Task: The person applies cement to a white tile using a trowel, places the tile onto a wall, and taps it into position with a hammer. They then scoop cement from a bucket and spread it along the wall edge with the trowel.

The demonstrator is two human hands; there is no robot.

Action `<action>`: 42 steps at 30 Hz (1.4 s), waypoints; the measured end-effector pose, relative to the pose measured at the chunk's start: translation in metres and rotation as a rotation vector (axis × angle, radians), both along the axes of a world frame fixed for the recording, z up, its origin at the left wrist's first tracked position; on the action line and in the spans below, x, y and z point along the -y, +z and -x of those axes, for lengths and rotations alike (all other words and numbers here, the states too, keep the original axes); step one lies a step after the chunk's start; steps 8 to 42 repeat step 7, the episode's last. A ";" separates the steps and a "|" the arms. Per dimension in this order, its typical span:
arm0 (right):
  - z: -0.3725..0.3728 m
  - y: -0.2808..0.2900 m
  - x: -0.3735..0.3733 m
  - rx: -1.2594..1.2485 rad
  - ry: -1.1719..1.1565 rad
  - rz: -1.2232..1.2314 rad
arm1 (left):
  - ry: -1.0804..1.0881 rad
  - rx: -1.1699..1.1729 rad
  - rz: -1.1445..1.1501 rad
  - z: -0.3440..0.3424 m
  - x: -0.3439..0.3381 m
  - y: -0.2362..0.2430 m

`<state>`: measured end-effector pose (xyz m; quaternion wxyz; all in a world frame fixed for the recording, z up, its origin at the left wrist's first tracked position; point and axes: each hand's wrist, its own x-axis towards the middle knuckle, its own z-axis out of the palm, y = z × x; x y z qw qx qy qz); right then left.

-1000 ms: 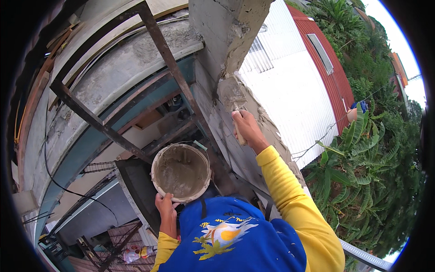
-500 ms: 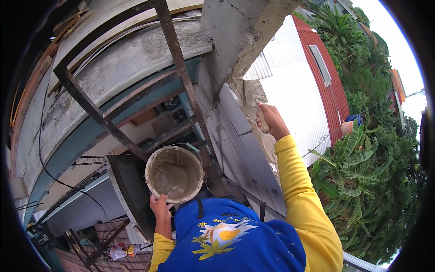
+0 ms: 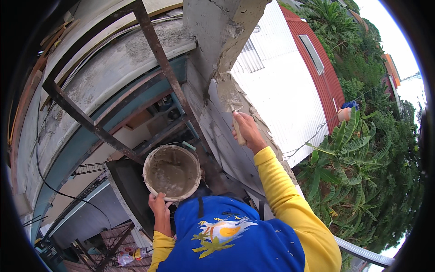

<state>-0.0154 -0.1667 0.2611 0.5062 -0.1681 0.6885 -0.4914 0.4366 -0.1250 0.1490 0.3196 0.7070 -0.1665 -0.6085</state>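
My left hand grips the near rim of a round bucket of wet grey mortar, held in front of my chest. My right hand, in a yellow sleeve, is closed around the wooden handle of a trowel. It presses the trowel against the plastered edge of a grey concrete column. The trowel's blade is mostly hidden behind my hand. Fresh rough mortar runs along that edge above and below my hand.
A rusty steel frame crosses in front of the column and the curved concrete ledge. Far below lie a white corrugated roof, a red roof and banana plants. A black cable hangs at the left.
My right hand swung out to the right with the trowel, then came back to the column's plastered edge. The bucket stays in my left hand, a little closer to me.
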 end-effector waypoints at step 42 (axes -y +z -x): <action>-0.051 -0.031 0.011 0.001 0.112 0.003 | 0.007 0.006 -0.008 0.001 0.002 0.009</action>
